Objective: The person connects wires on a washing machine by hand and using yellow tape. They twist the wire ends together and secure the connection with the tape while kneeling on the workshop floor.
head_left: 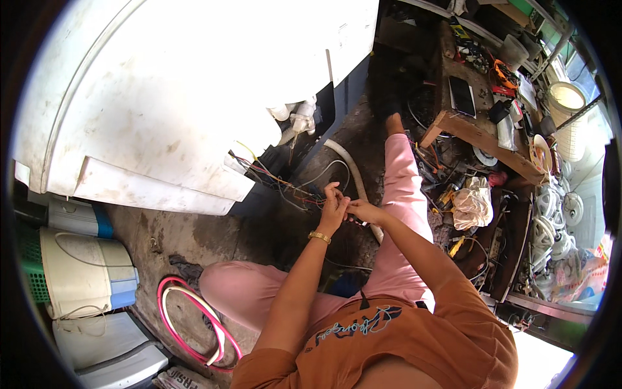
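Observation:
A large white appliance casing (162, 110) fills the upper left, and its dark lower side is open. A bundle of thin coloured wires (275, 178) runs out of that opening to my hands. My left hand (333, 211), with a gold band at the wrist, is closed at the wires' end, its index finger raised. Right against it, my right hand (364, 211) is pinched closed. Something small and dark shows under its fingers, too hidden to name. A whitish valve-like part (303, 118) sits in the opening above the wires.
A grey corrugated hose (350, 165) curves over the floor beside my hands. Pink and white tubing (170, 311) lies coiled at lower left, near cream-coloured appliance tubs (84, 269). On the right stand a wooden bench (476, 133) with tools and a crumpled cloth (473, 204).

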### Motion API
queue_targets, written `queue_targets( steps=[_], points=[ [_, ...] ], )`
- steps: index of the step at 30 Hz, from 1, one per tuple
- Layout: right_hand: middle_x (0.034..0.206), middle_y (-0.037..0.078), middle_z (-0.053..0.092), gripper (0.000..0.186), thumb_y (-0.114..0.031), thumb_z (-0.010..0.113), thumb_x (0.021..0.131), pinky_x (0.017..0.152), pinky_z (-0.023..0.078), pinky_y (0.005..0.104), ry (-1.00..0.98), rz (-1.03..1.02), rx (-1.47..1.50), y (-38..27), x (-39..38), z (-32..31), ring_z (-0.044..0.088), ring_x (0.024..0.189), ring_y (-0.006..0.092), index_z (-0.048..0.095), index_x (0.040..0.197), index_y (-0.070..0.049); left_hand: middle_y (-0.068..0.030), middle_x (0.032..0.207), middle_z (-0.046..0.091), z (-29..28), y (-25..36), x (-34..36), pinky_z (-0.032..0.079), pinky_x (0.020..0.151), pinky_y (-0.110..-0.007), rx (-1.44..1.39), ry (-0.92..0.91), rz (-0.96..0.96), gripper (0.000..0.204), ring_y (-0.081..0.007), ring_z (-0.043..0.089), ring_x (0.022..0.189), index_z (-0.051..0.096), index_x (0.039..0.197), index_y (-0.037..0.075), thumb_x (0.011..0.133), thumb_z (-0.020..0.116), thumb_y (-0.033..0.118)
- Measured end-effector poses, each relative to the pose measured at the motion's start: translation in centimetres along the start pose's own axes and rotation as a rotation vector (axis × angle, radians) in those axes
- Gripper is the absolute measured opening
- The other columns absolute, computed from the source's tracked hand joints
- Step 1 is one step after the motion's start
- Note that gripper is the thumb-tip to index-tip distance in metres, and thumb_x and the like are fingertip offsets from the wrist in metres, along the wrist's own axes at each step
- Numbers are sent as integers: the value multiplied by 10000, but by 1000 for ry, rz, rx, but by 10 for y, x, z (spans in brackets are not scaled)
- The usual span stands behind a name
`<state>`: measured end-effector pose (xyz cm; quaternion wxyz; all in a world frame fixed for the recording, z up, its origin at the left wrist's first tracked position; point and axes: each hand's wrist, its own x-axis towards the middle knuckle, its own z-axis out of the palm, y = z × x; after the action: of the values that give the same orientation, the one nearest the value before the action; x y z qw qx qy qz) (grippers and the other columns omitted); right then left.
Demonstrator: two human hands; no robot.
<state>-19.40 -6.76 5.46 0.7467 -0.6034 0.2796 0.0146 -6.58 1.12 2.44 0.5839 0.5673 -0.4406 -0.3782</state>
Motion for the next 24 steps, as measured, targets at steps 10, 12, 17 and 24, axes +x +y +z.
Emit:
queue_targets(
  steps=[10, 12, 17, 24],
  points=[
    [683, -3, 558, 325, -319, 515, 949, 487, 419, 247, 65, 112, 97, -8, -1, 1, 515, 564, 99, 578, 735, -83, -7, 676, 491, -13, 13, -4, 427, 629, -249, -584, 413, -295, 474, -110, 482, 626, 523, 880, 66, 1025, 287, 450],
    [680, -3, 557, 310, -314, 515, 949, 471, 432, 242, 82, 245, 222, -19, -4, 4, 530, 564, 99, 569, 735, -96, -52, 794, 571, -30, 21, -17, 481, 679, -284, -348, 163, -115, 187, -158, 573, 706, 533, 937, 46, 939, 515, 232],
    [672, -8, 557, 270, -328, 522, 922, 435, 434, 257, 88, 308, 321, -19, -14, -2, 538, 540, 112, 581, 761, -119, -119, 905, 596, -14, 62, -27, 518, 711, -333, 385, -73, 167, 323, -248, 634, 801, 545, 1031, 41, 736, 663, -14],
    [681, 6, 566, 281, -338, 525, 931, 445, 459, 270, 87, 377, 379, -19, -14, 3, 551, 546, 128, 552, 743, -131, -115, 896, 634, -24, 53, -29, 525, 673, -350, 627, -28, 230, 200, -279, 657, 766, 575, 973, 38, 798, 670, 23]
  ],
)
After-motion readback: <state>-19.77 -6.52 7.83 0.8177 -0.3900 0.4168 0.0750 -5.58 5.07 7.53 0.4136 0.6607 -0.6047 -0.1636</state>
